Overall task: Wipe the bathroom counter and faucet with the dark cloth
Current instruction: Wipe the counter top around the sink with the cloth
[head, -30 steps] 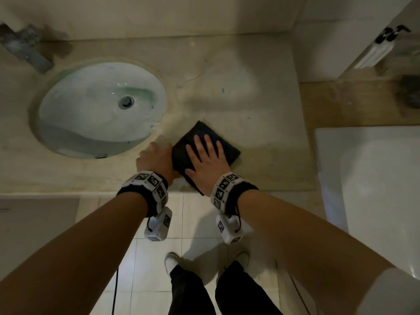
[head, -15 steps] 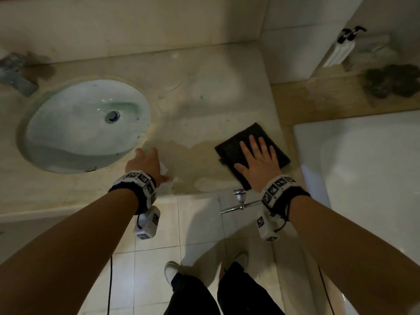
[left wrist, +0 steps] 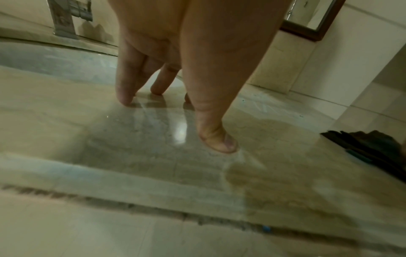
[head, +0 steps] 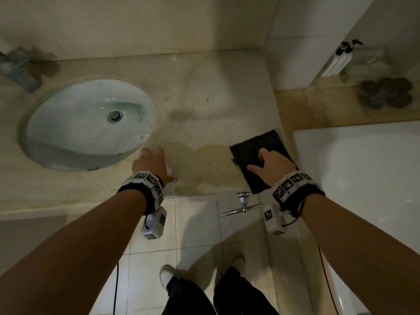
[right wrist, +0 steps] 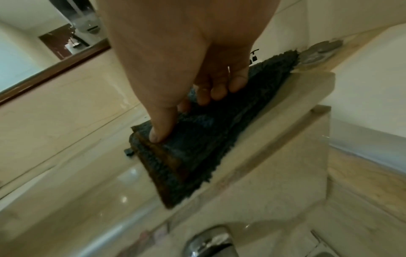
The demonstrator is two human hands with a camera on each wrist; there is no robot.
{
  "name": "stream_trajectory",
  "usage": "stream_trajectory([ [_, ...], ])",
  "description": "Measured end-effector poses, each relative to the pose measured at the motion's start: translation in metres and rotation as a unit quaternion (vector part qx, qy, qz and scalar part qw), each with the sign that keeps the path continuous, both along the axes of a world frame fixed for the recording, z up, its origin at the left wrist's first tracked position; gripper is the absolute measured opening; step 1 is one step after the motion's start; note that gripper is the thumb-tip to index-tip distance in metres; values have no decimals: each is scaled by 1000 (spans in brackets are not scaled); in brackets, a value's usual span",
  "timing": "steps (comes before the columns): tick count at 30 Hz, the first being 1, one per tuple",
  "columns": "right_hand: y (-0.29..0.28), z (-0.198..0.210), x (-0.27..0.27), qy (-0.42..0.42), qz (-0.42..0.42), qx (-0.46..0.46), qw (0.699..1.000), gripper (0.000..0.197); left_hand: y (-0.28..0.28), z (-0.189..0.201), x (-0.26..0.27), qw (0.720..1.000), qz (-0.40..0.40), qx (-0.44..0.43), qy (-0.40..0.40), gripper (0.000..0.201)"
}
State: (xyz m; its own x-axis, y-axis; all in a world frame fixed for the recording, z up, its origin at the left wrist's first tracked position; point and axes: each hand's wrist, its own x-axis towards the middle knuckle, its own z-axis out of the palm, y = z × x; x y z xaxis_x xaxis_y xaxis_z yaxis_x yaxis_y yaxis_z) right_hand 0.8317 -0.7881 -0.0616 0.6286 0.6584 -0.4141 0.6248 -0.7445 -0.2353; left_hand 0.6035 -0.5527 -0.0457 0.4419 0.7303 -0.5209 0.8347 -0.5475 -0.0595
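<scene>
The folded dark cloth (head: pixel 254 148) (right wrist: pixel 197 147) lies at the right front corner of the beige counter (head: pixel 204 94), one corner hanging past the front edge. My right hand (head: pixel 261 160) (right wrist: pixel 189 113) is on top of it, fingers curled into the fabric and thumb pressed down near its edge. My left hand (head: pixel 150 160) (left wrist: pixel 173 121) rests with straight fingertips on the bare counter beside the sink (head: pixel 91 119). The cloth (left wrist: pixel 373 151) shows at the right edge of the left wrist view. The faucet (head: pixel 18 64) (left wrist: pixel 66 19) stands at the far left, behind the sink.
A darker wet patch (head: pixel 200 164) spreads between my hands. A chrome tap (head: pixel 243 204) (right wrist: pixel 211 243) sticks out below the counter's front edge. A white bathtub (head: pixel 363 178) lies to the right, with pump bottles (head: pixel 338 60) and a dark lump (head: pixel 386 92) on its ledge.
My right hand slid the cloth from beside the sink to the counter's right end, leaving a wet trail, then its flat fingers curled into the cloth. My left hand stayed by the sink.
</scene>
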Motion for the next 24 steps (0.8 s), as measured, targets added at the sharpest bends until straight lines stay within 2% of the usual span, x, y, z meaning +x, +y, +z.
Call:
stream_trajectory([
  [4, 5, -1, -24, 33, 36, -21, 999, 33, 1, 2, 0, 1000, -7, -1, 3, 84],
  [8, 10, -2, -29, 52, -1, 0, 999, 32, 3, 0, 2, 1000, -6, -5, 9, 86],
  [18, 93, 4, 38, 63, -23, -1, 998, 35, 5, -5, -1, 1000, -12, -6, 14, 89],
  [24, 71, 3, 21, 46, 11, -2, 999, 32, 4, -3, -3, 1000, 2, -5, 0, 84],
])
